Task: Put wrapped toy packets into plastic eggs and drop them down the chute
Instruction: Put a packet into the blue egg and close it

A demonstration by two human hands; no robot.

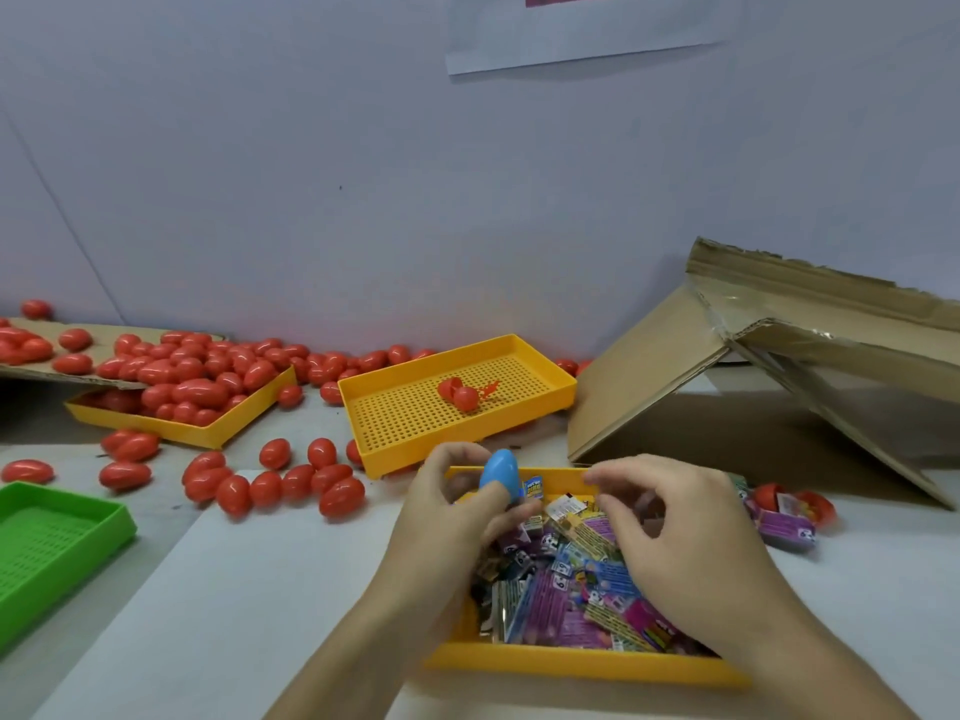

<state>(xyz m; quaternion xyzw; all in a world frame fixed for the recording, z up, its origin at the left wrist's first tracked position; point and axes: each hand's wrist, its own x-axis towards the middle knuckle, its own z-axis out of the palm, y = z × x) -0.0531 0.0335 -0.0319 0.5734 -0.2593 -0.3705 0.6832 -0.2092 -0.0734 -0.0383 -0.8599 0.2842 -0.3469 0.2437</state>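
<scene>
Nearest sits the yellow packet tray (pixel 571 665), heaped with wrapped toy packets (pixel 576 589); everything else is placed from it. Over its left side the left hand (pixel 447 517) grips a blue egg (pixel 500 474), with a small packet (pixel 533 486) at the egg's open end. Over its right side the right hand (pixel 691 537) hovers with fingers loosely curled, holding nothing. Left of the tray, red eggs (pixel 280 485) lie scattered on the worktop (pixel 208 589), and a green tray (pixel 52 537) sits farther left. Behind it stands an empty-looking perforated yellow tray (pixel 524 350) holding one opened red egg (pixel 460 394). Behind and right rises the cardboard chute (pixel 649 376).
</scene>
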